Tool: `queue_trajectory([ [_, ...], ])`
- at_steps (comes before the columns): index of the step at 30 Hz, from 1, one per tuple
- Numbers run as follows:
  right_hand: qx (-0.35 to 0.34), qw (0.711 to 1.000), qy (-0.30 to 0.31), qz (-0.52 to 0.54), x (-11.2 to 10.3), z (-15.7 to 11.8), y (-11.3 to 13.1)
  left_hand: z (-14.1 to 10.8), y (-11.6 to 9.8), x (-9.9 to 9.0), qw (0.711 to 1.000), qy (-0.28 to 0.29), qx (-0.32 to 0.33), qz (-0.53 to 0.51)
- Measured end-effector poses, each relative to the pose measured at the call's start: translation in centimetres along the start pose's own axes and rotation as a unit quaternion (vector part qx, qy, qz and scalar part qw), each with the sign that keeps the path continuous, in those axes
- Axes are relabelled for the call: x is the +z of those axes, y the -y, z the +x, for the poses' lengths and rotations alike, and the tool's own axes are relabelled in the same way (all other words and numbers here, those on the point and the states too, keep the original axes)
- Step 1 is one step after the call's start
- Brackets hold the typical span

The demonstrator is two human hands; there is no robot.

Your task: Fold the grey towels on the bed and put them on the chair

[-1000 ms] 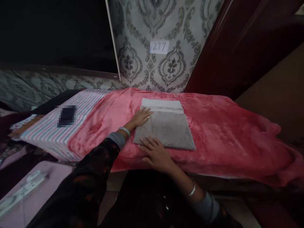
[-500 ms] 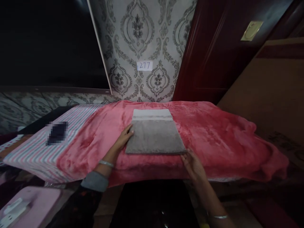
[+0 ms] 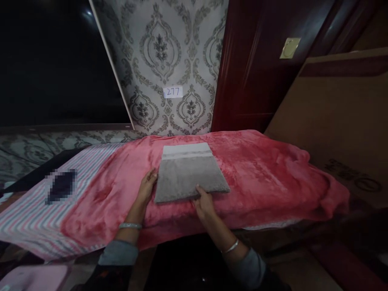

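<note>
A flat, fuzzy grey towel-like cloth, squared off and with a pale band along its far end, lies on a pink plush blanket. At its near edge, right of the middle, my right hand pinches it, thumb on top and fingers underneath. My left hand rests at the left edge of the cloth, its fingers loosely apart. Whether those fingertips press on the edge or only lie beside it is hard to see. Both wrists wear silver bracelets.
Left of the blanket shows a striped sheet with a blurred-out dark item on it. A screen hangs behind at left. A large cardboard box stands at right, near a dark red door. A pink stool-like surface is lower left.
My right hand has moved left from the near right corner to nearer the middle of the cloth's front edge. My left hand stays by the left edge. The view has shifted right.
</note>
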State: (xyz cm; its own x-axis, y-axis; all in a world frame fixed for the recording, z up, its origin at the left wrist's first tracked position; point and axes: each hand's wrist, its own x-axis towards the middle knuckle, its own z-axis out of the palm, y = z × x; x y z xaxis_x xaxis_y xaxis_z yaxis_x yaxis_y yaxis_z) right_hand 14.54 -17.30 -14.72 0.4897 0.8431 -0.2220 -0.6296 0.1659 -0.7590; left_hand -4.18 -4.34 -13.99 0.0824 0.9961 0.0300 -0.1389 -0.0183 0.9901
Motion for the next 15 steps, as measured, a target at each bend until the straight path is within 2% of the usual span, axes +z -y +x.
queue_trajectory([
  [3, -0.009, 1.0, -0.008, 0.0, -0.2, 0.5, 2.0, 0.0, 0.1, 0.1, 1.0, -0.019, 0.02, -0.002],
  [5, -0.028, 1.0, -0.006, -0.002, -2.0, 0.7, 4.7, -0.1, 0.2, 0.2, 0.999, -0.036, 0.04, 0.006],
  [7, -0.052, 0.999, -0.011, -0.012, -5.2, 0.9, 7.6, -0.2, 0.3, 0.1, 0.997, -0.045, 0.055, 0.029],
  [10, -0.069, 0.995, -0.045, -0.051, -11.2, 1.4, 10.8, 0.1, 0.2, 0.2, 0.988, -0.054, 0.097, 0.11],
  [13, -0.055, 0.992, -0.08, -0.085, -15.9, 1.8, 11.4, 1.5, -0.5, 1.6, 0.962, -0.043, 0.154, 0.224],
  [15, -0.053, 0.991, -0.092, -0.082, -17.3, 1.9, 10.8, 3.0, -1.4, 3.5, 0.94, 0.001, 0.169, 0.297],
])
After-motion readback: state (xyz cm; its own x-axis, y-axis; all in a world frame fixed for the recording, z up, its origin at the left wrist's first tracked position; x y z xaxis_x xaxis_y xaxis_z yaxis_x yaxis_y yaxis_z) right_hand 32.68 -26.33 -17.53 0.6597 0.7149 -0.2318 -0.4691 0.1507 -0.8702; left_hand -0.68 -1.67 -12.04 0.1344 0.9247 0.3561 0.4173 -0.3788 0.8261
